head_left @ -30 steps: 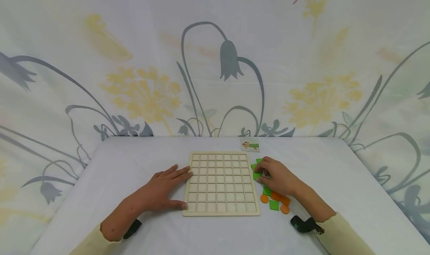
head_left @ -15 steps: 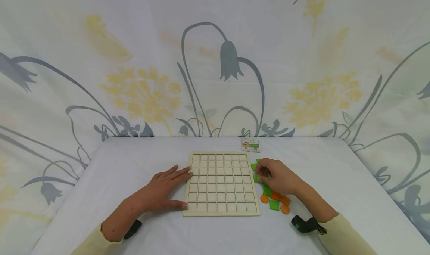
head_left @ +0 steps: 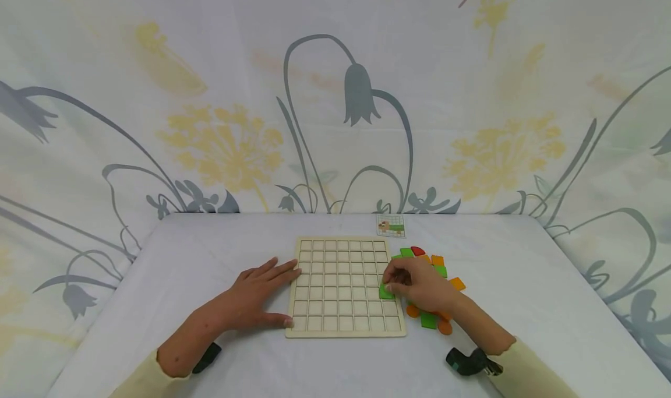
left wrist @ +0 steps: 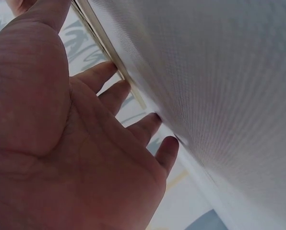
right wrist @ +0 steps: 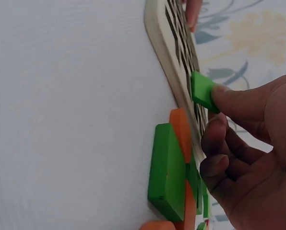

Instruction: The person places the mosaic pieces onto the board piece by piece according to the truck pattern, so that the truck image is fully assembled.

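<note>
A pale wooden grid board [head_left: 343, 334] lies on the table, its square cells bare apart from where my right hand works. With thumb and fingers my right hand [head_left: 421, 281] pinches a green square tile [head_left: 386, 293] over the board's right-hand column. In the right wrist view that green tile [right wrist: 204, 91] is tilted, close over the grid. My left hand [head_left: 257, 296] lies with fingers spread, fingertips and thumb at the board's left edge. The left wrist view shows its fingers [left wrist: 115, 96] straight along that edge.
Right of the board lie loose tiles: a red piece [head_left: 417, 250], several orange ones such as an orange disc [head_left: 445, 327], and green squares like a green tile [head_left: 428, 320]. My right hand covers part of them. A small picture card [head_left: 391, 226] lies behind the board.
My right hand has moved left from the loose tiles to the board's right side, with a green tile in its fingers. More loose tiles now show. My left hand has stayed put.
</note>
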Action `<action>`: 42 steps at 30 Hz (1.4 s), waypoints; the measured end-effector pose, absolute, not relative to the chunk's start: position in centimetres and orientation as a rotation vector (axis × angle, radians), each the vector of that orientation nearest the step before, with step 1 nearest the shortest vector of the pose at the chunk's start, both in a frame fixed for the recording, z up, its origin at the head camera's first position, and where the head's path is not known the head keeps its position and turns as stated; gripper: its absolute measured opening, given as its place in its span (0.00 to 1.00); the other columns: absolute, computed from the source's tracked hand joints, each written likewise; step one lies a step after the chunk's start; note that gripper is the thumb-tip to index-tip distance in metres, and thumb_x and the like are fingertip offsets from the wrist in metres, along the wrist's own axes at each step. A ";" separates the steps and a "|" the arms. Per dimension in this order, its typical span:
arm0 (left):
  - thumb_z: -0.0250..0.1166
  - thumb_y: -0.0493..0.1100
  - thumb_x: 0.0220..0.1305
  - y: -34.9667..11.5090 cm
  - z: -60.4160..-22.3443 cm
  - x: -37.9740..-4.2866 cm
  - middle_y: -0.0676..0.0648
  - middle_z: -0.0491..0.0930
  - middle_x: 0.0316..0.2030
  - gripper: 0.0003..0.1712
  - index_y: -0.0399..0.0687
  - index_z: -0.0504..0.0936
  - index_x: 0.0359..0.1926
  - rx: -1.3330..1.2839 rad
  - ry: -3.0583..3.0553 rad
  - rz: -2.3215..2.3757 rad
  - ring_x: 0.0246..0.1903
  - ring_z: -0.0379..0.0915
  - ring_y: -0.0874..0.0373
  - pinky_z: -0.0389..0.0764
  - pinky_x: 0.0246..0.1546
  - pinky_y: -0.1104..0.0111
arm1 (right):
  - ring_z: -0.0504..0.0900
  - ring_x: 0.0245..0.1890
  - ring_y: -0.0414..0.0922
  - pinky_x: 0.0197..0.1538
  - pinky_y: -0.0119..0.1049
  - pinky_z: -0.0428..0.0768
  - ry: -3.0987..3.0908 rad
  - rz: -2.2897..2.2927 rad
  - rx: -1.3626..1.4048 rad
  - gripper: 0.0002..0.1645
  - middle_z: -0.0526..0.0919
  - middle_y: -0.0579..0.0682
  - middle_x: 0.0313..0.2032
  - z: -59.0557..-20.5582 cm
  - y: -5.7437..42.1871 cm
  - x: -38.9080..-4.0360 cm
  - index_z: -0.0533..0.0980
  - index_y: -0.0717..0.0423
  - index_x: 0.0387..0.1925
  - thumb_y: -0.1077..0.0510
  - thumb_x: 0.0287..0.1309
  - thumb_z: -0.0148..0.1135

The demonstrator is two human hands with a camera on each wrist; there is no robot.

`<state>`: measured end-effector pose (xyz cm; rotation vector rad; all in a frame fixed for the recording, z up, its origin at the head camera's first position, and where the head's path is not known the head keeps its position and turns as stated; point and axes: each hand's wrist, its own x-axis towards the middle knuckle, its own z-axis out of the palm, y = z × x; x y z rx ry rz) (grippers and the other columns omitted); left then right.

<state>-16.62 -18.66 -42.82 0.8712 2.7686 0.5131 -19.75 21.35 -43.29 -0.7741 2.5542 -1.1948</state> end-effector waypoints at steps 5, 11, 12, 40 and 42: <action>0.71 0.70 0.64 -18.7 -42.8 -16.6 0.51 0.54 0.84 0.55 0.56 0.61 0.83 0.875 2.766 0.519 0.83 0.43 0.37 0.57 0.72 0.35 | 0.80 0.36 0.43 0.42 0.32 0.81 2.576 -1.166 -0.751 0.03 0.83 0.42 0.36 -43.2 21.2 -19.6 0.83 0.50 0.40 0.61 0.70 0.70; 0.71 0.71 0.64 -18.8 -42.8 -16.6 0.52 0.53 0.84 0.55 0.57 0.61 0.84 0.867 2.763 0.512 0.83 0.42 0.38 0.57 0.72 0.34 | 0.81 0.37 0.43 0.43 0.33 0.81 2.576 -1.166 -0.760 0.05 0.84 0.42 0.39 -43.3 21.5 -19.7 0.84 0.48 0.41 0.63 0.70 0.70; 0.71 0.71 0.64 -18.8 -42.9 -16.6 0.52 0.53 0.84 0.55 0.57 0.61 0.84 0.865 2.764 0.512 0.83 0.42 0.38 0.57 0.72 0.34 | 0.81 0.37 0.43 0.43 0.32 0.81 2.575 -1.159 -0.764 0.05 0.84 0.42 0.39 -43.3 21.6 -19.7 0.84 0.48 0.41 0.62 0.69 0.70; 0.69 0.72 0.65 -18.9 -43.2 -16.6 0.51 0.53 0.84 0.55 0.57 0.60 0.84 0.880 2.764 0.503 0.83 0.42 0.38 0.57 0.72 0.35 | 0.76 0.30 0.34 0.36 0.31 0.78 2.679 -0.997 -0.982 0.07 0.79 0.41 0.33 -43.0 21.6 -19.8 0.86 0.46 0.38 0.56 0.61 0.79; 0.69 0.72 0.65 -18.9 -43.2 -16.7 0.51 0.52 0.84 0.55 0.57 0.60 0.84 0.881 2.765 0.500 0.83 0.42 0.38 0.57 0.72 0.35 | 0.76 0.30 0.34 0.36 0.31 0.78 2.676 -0.991 -0.971 0.07 0.79 0.41 0.34 -43.1 21.6 -19.8 0.85 0.45 0.38 0.55 0.61 0.79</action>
